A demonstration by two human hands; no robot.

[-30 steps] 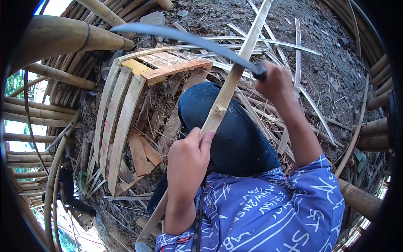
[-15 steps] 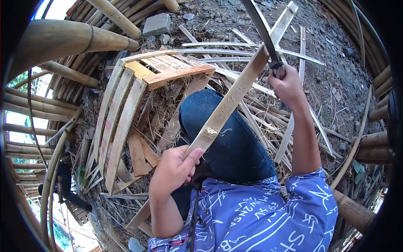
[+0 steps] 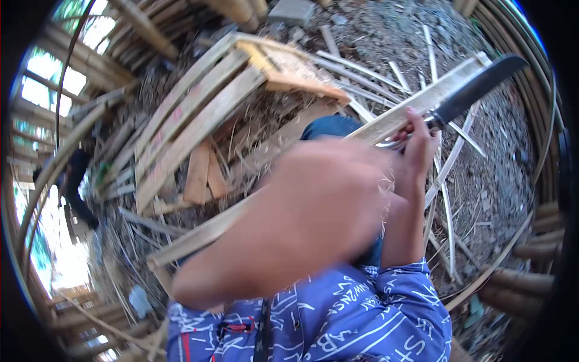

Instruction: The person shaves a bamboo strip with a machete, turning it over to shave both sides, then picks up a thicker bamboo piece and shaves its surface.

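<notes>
A machete [image 3: 481, 87] with a dark, broad blade points up and right from my right hand [image 3: 416, 145], whose fingers are closed round its handle. Those fingers also press against a long bamboo strip [image 3: 443, 86], which slants from lower left to upper right under my left forearm. My left hand [image 3: 338, 190] is smeared by motion, raised in front of my chest and covering the strip's middle. Its fingers do not show clearly, so I cannot make out whether it holds anything. My knee [image 3: 330, 126] in dark trousers is partly hidden behind the hand.
Left of my knee lies a slatted wooden crate [image 3: 199, 108]. Thin bamboo strips [image 3: 449, 157] and shavings litter the soil. Bamboo poles [image 3: 522, 280] line the right side, and a grey block [image 3: 292, 11] sits at the top. Another person [image 3: 75, 187] is at the far left.
My left hand has let go of the strip's lower part and swung up and right. The machete has tipped over to the right, and my right hand now touches the strip. The view has shifted.
</notes>
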